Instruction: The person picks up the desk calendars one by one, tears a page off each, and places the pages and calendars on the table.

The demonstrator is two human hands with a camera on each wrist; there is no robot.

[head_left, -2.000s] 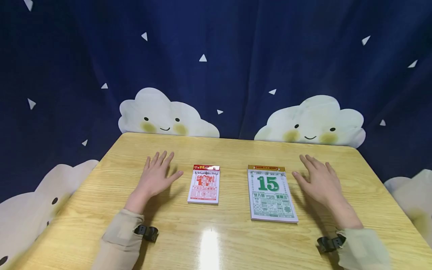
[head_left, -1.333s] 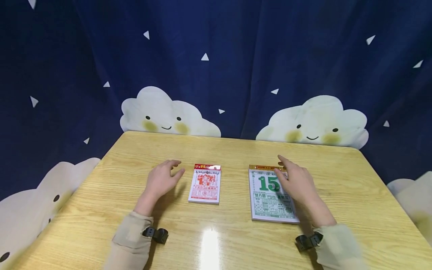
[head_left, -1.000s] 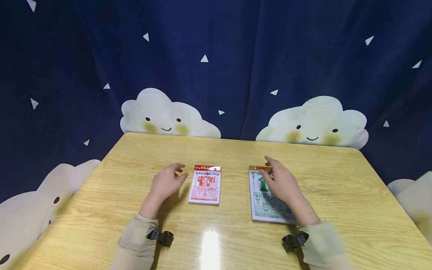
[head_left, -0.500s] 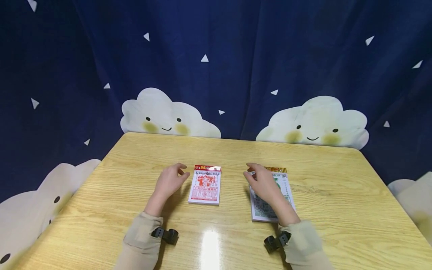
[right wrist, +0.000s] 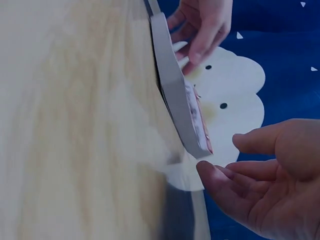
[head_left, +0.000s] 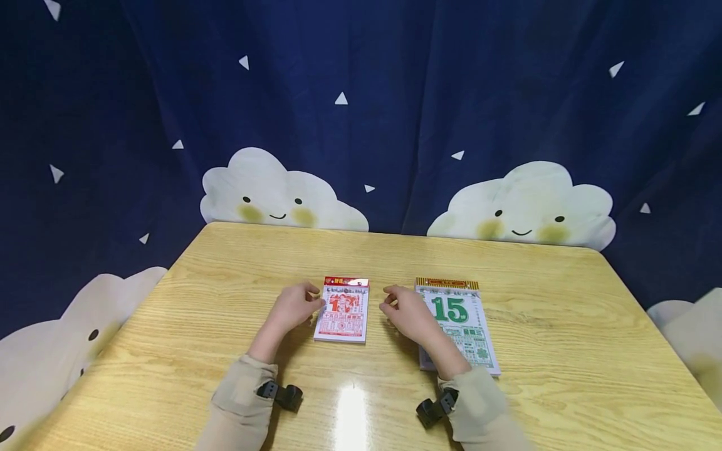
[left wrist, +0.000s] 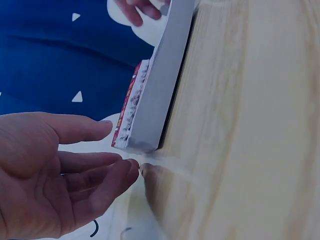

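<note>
A small tear-off calendar [head_left: 342, 316] with a red top strip and red print lies flat on the table. Just off its left edge is my left hand [head_left: 290, 308], fingers loosely bent. In the left wrist view, that hand's thumb and fingertips [left wrist: 132, 170] come close to the corner of the calendar pad [left wrist: 159, 95], with nothing gripped. My right hand [head_left: 410, 313] hovers to the right of the small calendar, fingers bent and apart from it. Under the right wrist lies a larger tear-off calendar [head_left: 472, 316] with a green 15, its lower left part covered by that arm.
The wooden table [head_left: 214, 263] reaches back to a dark blue curtain [head_left: 389, 94] with white clouds and triangles. Each wrist wears a black camera strap [head_left: 281, 396]. A light reflection [head_left: 351, 416] shines on the front of the tabletop.
My right hand has moved left from beside the larger calendar, across it, toward the small one. My left hand has shifted right to the small calendar's edge, its fingers bending. Both calendars stay put.
</note>
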